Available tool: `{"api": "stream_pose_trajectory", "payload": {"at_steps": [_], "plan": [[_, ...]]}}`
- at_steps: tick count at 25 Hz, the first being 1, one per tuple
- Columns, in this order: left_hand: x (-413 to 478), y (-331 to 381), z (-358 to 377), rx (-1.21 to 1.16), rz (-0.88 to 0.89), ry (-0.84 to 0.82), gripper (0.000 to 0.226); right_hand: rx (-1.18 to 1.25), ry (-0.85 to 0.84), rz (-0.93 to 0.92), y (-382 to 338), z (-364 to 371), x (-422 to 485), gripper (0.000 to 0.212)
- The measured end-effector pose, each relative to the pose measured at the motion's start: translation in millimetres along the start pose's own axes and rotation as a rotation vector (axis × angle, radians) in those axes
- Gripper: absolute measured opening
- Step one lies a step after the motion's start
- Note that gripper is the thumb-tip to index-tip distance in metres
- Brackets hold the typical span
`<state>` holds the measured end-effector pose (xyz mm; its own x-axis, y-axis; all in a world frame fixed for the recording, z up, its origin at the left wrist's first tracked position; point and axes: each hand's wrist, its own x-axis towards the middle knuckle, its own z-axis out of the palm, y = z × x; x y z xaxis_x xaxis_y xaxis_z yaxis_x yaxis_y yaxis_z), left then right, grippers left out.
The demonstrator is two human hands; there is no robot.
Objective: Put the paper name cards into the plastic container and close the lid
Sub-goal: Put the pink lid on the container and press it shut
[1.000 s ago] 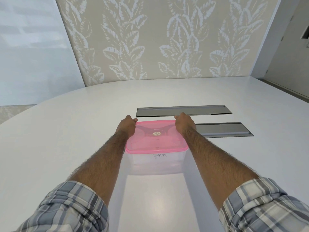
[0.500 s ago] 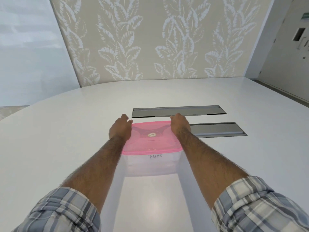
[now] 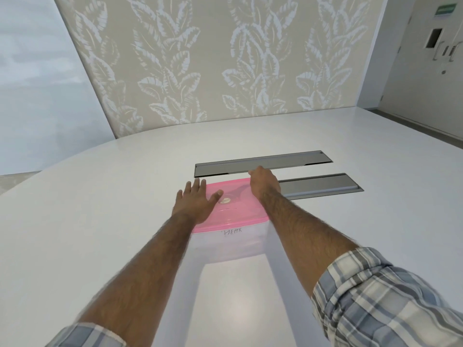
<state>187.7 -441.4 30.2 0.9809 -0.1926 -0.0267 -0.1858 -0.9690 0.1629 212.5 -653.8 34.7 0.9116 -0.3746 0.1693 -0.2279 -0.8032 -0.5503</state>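
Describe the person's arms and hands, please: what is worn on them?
The left hand and right hand are bare, with no glove or watch showing. Both forearms are bare and hairy. The left sleeve and right sleeve are rolled up, plaid in grey, blue-grey and white.

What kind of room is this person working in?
Probably an office meeting room: a large white table with two long metal hatches set into its top, a leaf-patterned wall covering behind it, and a door at the far right with a green sign above, likely an exit sign.
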Motion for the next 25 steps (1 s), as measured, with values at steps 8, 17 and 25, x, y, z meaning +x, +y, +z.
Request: {"api": "stream_pose_trajectory", "payload": {"at_steps": [8, 17, 25], "plan": [[-5, 12, 3, -0.027, 0.088, 0.041, 0.074, -0.208, 0.026, -0.102, -3, 2, -1, 0.021], [-5, 11, 10, 0.026, 0.091, 0.02, 0.092, -0.368, -0.118, -0.222, -17, -6, 10, 0.028], [-5, 12, 10, 0.024, 0.087, 0.03, 0.09, -0.193, -0.259, -0.131, -14, -7, 23, 0.043]]}}
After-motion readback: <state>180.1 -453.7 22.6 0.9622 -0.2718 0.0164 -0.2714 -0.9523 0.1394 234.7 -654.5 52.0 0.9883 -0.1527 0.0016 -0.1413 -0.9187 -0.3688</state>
